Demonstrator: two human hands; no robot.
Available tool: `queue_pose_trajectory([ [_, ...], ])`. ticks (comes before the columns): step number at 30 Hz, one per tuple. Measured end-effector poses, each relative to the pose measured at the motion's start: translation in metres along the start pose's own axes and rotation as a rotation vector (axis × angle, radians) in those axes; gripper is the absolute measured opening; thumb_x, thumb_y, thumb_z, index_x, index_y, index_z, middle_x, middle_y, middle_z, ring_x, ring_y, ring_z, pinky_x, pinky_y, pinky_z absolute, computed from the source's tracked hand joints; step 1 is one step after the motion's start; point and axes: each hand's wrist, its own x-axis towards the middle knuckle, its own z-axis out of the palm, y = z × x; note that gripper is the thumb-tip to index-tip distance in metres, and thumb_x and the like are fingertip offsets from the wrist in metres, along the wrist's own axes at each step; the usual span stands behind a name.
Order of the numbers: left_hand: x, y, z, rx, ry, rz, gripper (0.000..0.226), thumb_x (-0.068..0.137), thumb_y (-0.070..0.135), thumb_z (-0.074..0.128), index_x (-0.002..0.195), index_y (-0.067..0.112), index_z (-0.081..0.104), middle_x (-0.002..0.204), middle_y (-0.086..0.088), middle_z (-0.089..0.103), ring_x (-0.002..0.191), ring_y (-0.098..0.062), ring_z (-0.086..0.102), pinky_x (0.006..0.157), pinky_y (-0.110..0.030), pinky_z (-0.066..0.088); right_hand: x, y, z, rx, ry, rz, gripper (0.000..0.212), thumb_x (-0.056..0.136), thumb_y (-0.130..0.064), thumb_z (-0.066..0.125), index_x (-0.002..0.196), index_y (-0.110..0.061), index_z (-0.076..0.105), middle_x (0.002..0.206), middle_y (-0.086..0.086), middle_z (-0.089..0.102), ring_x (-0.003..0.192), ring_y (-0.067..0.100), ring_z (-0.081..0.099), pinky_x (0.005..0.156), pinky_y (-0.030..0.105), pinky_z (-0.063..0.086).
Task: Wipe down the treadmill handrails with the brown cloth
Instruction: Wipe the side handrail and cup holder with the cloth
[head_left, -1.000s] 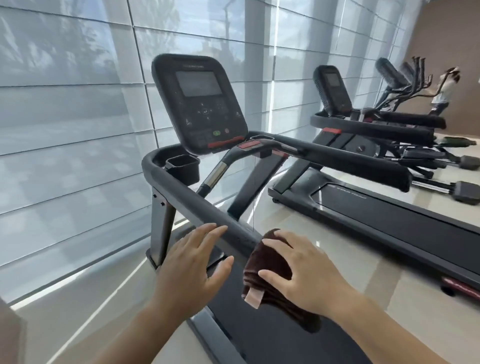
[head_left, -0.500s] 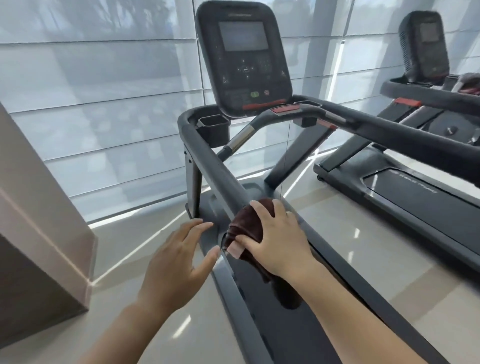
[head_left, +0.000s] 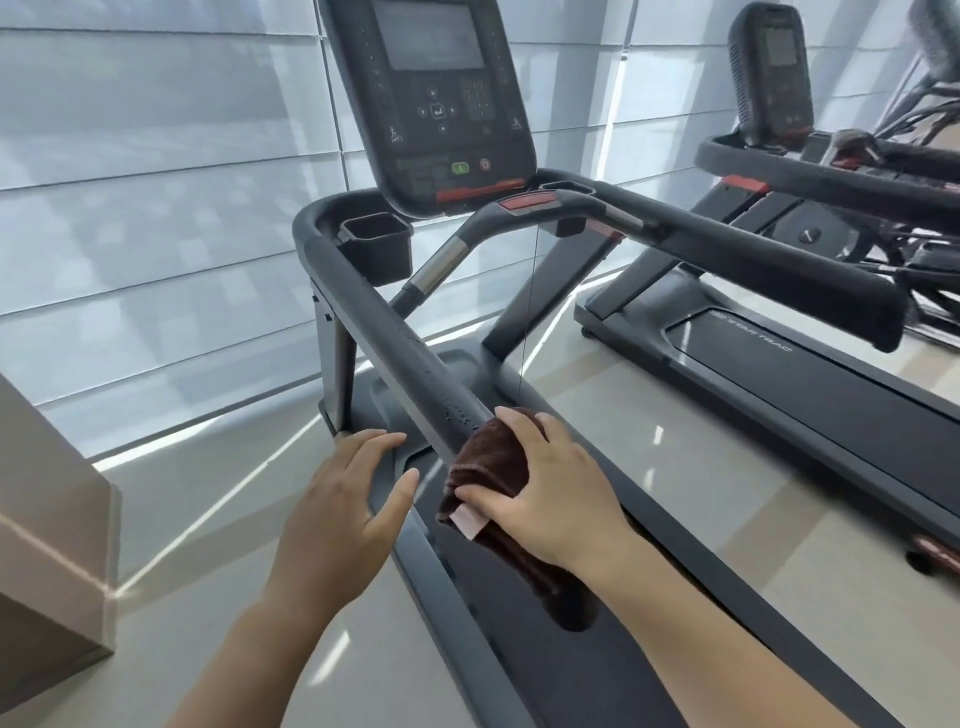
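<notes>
Our right hand (head_left: 550, 488) clasps the plush brown cloth (head_left: 493, 467) around the near end of the matte left handrail (head_left: 384, 332); our left hand (head_left: 343, 499) hovers beside it, fingers spread, grasping nothing.

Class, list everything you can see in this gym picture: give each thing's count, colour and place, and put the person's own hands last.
Near treadmill: one, black, centre.
Left handrail: one, dark grey, runs from the console to the cloth.
Right handrail: one, dark grey, right of the console.
Console: one, black, top centre.
Cup holder: one, black, left of the console base.
Brown cloth: one, brown, wrapped over the left handrail's near end.
Second treadmill: one, black, right.
Blinds: pale grey, behind.
Left hand: one, open, beside the left handrail.
Right hand: one, pressing the cloth.
</notes>
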Motion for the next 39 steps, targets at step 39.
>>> queue_pose_trajectory([
  [39,-0.003,0.159,0.09,0.15,0.376,-1.057,0.042,0.088,0.04,0.047,0.127,0.025,0.047,0.129,0.007,0.051,0.115,-0.015,0.049,0.085,-0.029,0.042,0.149,0.011,-0.022,0.031,-0.67,-0.962,0.078,0.073,-0.067,0.055,0.141,-0.038,0.032,0.157,-0.004,0.012,0.144,0.026,-0.004,0.113,0.056,0.009],
])
